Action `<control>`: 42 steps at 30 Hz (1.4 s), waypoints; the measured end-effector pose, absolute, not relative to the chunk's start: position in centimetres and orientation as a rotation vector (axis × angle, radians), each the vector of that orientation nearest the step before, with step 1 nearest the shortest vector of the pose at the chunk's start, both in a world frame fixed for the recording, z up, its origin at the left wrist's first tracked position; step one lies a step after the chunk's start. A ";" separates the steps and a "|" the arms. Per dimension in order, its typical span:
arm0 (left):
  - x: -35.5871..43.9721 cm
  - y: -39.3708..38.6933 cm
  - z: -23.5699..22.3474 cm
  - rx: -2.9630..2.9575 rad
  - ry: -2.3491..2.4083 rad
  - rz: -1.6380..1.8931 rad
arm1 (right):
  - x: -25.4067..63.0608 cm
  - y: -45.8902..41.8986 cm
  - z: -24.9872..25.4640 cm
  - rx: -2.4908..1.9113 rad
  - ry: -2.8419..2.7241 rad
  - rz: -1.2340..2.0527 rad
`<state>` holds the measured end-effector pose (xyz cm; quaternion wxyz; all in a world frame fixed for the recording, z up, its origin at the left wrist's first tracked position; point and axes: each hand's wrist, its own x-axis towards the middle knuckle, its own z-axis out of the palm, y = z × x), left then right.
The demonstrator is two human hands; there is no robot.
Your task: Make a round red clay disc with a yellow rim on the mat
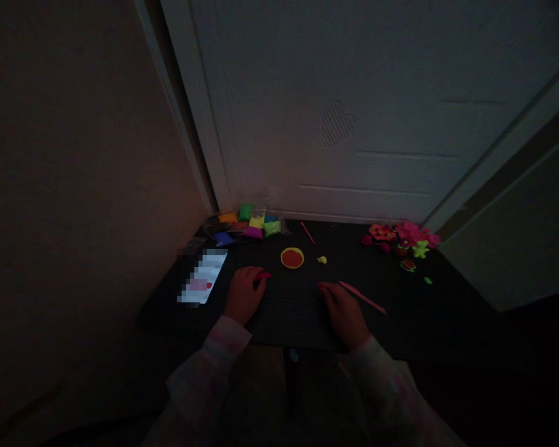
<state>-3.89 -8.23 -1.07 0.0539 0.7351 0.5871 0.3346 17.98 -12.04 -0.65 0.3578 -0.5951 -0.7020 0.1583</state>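
My left hand (245, 292) rests on the dark table (414, 316) with its fingers curled round a small pink piece of clay (263, 276). My right hand (342, 310) lies palm down on the table, fingers together, next to a thin pink modelling stick (363, 298) that it may be touching. Just beyond my hands sits a round yellow disc with a red centre (292, 257), and a small yellow lump (322, 260) lies to its right. The scene is very dim.
Several coloured clay packets (249, 225) are piled at the back left. A second thin pink stick (307, 233) lies near them. Finished pink, red and green clay figures (403, 239) stand at the back right. A blurred phone (202, 276) lies left. A white door (354, 112) stands behind.
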 end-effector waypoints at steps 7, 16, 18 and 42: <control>-4.0 -8.2 -1.1 2.181 1.809 1.090 | 17.9 -12.4 -0.2 -1.559 -1.769 0.496; -4.1 -8.3 -0.9 2.091 1.842 1.129 | 18.0 -12.4 -0.2 -1.474 -1.804 0.529; -4.1 -8.3 -0.8 2.073 1.846 1.129 | 18.0 -12.4 -0.2 -1.495 -1.792 0.530; -4.0 -8.8 -0.9 2.043 1.799 1.186 | 18.4 -12.6 -0.5 -1.575 -1.721 0.575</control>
